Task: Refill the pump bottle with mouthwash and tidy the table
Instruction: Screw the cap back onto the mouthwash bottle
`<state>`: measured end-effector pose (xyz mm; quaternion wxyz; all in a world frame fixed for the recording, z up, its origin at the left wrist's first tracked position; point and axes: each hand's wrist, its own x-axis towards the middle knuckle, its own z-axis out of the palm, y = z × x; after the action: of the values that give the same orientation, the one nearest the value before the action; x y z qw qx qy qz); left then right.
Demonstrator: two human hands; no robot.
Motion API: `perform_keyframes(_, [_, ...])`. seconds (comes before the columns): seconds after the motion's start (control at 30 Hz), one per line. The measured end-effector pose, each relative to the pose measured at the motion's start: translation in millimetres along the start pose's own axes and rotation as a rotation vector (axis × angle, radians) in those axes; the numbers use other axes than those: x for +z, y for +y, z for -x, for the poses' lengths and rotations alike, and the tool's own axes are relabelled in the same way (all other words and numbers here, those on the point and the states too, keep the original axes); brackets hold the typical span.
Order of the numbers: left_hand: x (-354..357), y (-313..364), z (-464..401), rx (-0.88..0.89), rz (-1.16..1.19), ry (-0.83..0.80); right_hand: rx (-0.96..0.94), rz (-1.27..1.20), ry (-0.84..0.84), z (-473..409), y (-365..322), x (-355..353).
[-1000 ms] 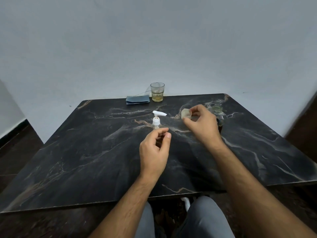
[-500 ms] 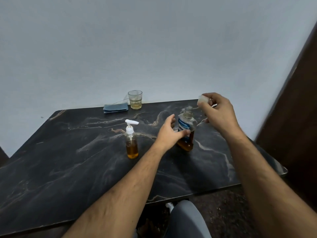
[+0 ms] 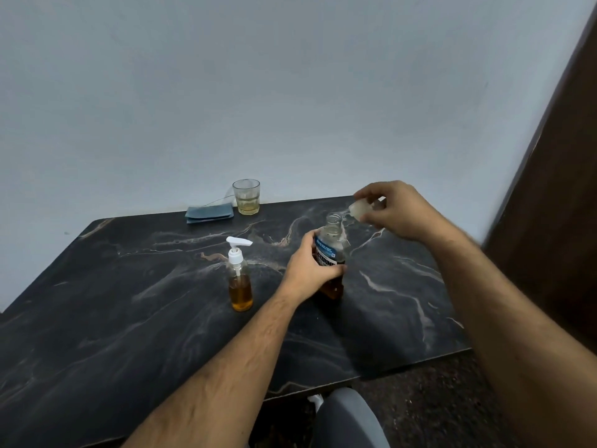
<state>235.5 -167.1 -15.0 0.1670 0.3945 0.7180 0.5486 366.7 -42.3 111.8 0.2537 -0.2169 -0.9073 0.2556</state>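
My left hand [image 3: 308,270] was wrapped around the middle of the mouthwash bottle [image 3: 330,253], gripping it over the blue label while it stood upright on the dark marble table [image 3: 129,318]. The bottle's neck was open, and amber liquid showed only in its lower part, below my fingers. My right hand [image 3: 392,210] hovered just above and to the right of that open neck, pinching the small clear cap [image 3: 358,210] between thumb and fingertips; the cap was close to the mouth of the bottle but not on it.

The pump bottle [image 3: 239,276] stood upright just to the left of my left hand, apart from it, with its white pump head fitted on and amber liquid filling roughly its lower half.

At the far edge of the table, near the wall, a glass [image 3: 246,197] held a little pale yellow liquid. A folded blue cloth [image 3: 209,213] lay just beside it on the left.
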Motion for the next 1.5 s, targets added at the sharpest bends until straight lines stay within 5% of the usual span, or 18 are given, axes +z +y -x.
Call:
perform_keyframes(0.57, [-4.2,-3.8,6.7,-0.083,0.045,-0.007,-0.137,0.413,-0.366,-27.5,-55.9,16.4])
perform_keyframes(0.9, [-4.3,-0.1,8.8,-0.094,0.051,-0.012,-0.028,0.709,-0.205,-30.7,-56.6,28.9])
perform_keyframes(1.1, [-5.7,0.0,9.3,-0.099,0.048,-0.019,-0.042,0.394,-0.455,-33.9,-57.8,13.6])
perform_keyframes(1.3, [-5.8,-0.6,9.0,-0.092,0.041,-0.027,-0.057,0.645,-0.277,-37.4,-48.3,23.9])
perform_keyframes(1.5, [-5.9,-4.2,7.1,-0.104,0.032,-0.026,-0.061,0.403,-0.47,-36.0,-44.8,24.1])
